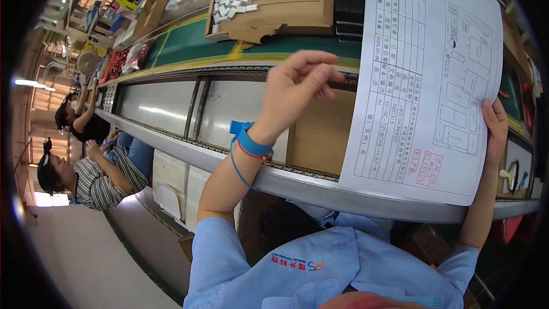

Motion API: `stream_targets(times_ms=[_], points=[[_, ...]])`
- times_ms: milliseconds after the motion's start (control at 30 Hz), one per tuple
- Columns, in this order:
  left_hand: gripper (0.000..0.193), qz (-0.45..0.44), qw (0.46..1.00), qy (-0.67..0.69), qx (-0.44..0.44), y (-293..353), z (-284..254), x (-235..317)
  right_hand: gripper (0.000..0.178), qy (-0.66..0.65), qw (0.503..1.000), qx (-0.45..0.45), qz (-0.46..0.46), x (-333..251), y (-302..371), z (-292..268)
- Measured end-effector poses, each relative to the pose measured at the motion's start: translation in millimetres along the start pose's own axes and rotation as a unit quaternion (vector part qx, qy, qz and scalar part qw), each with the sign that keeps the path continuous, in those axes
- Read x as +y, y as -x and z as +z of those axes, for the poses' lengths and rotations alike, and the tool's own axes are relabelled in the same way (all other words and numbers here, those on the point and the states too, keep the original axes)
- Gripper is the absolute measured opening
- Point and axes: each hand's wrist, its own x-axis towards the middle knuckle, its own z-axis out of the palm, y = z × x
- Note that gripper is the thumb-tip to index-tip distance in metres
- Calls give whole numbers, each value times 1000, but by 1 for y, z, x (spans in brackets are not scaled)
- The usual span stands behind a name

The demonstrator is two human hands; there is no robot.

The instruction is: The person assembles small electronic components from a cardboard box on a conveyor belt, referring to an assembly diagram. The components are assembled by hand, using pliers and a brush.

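- Right hand [495,129]: fingers grip the edge of a printed paper sheet [429,74].
- Left hand [294,88]: fingers loosely curled, empty, raised above the surface [171,106].
- Blue wrist strap [249,142] encircles the left wrist.

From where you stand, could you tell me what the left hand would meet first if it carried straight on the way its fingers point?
Probably the large printed sheet: the left hand points its fingers toward the sheet's near edge, though depth is unclear.

A white printed sheet [426,74] with tables and diagrams, held up flat over the conveyor.
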Motion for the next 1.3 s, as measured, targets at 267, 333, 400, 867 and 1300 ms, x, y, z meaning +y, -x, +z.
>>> stream_targets(times_ms=[267, 333, 400, 867, 1300], points=[[15, 226, 683, -638, 275, -76, -113, 1, 29, -11, 1000, -7, -17, 2, -1, 9], [18, 210, 633, -695, 269, -92, -140, -3, 29, -1, 1000, -8, -10, 2, -2, 12], [20, 175, 616, -733, 229, -104, -153, -5, 29, -5, 1000, -6, -9, -1, -2, 16], [14, 319, 807, -474, 149, -32, -13, 36, 27, -18, 1000, 18, -16, -8, 3, 0], [23, 374, 803, -460, 64, 9, 7, 40, 31, -16, 999, 9, -38, -6, -8, -10]])
